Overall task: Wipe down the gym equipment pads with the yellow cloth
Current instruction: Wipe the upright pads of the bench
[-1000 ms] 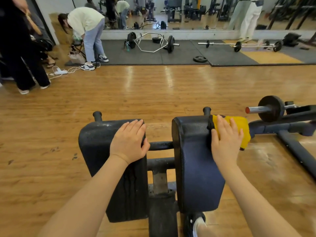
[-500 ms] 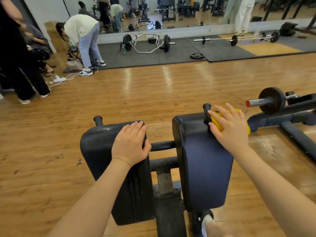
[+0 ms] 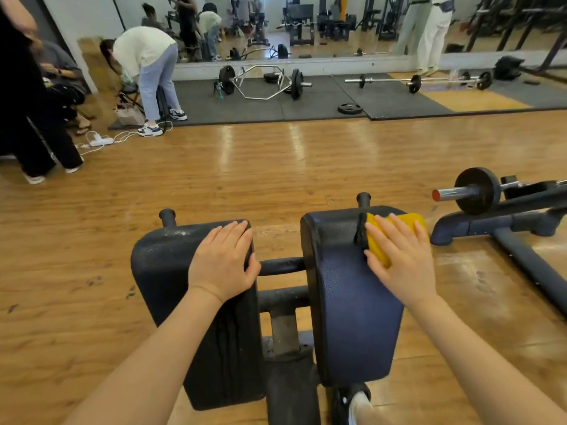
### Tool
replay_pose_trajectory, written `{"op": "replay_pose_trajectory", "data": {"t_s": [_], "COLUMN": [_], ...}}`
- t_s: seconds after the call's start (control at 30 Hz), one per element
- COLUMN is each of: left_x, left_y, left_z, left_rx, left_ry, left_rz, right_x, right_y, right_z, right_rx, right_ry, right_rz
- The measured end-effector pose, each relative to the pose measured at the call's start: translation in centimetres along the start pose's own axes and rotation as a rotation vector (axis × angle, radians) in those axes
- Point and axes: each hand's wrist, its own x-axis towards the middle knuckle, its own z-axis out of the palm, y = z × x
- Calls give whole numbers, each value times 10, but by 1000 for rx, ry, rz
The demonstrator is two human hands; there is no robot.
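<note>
Yellow cloth (image 3: 395, 231): lies folded over the top outer corner of the right pad (image 3: 346, 302), pinned under the right hand.
Pads: two dark, pebbled cushions stand side by side on one steel frame, joined by crossbars (image 3: 280, 266); the left pad (image 3: 165, 271) shows pale scuffs along its top edge.
Right hand (image 3: 399, 262): laid flat on the cloth, fingers straight and slightly spread, pressing it against the pad.
Left hand (image 3: 222, 265): rests flat on the left pad's inner top corner, fingers together and extended, thumb at the pad's inner edge; it holds nothing.
Floor (image 3: 276, 167): glossy wood planks with streaks of window glare, giving way to dark rubber mats (image 3: 245, 108) along the far wall.
Room: a hex bar (image 3: 264, 82), a barbell (image 3: 417, 81) and a loose plate (image 3: 349, 108) lie on the mats below a wall mirror (image 3: 306, 23); a plate-loaded bar (image 3: 475, 191) stands near the right pad.
People: one person (image 3: 144, 65) bends over bags at far left; another in black (image 3: 27, 102) is cut off by the left edge.
Hidden: much of the cloth is covered by the right hand, the frame's base runs out of view at the bottom, and only the toe of a shoe (image 3: 352, 406) shows there.
</note>
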Motion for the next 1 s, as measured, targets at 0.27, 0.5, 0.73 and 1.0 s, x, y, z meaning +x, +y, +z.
{"op": "replay_pose_trajectory", "data": {"t_s": [0.27,0.5,0.73,1.0], "left_x": [0,0,0,0], "left_y": [0,0,1,-1], "left_z": [0,1,2,4], "left_rx": [4,9,8,-3], "left_ry": [-12,5,16,25], "left_rz": [1,5,7,18], "right_x": [0,-27,-20,-44], "right_y": [-79,7,-84,-20], "right_z": [24,3,24,15], "right_rx": [35,27,162,21], "right_ry": [3,-1,55,-50], "right_rz": [-160,-38,100,-193]}}
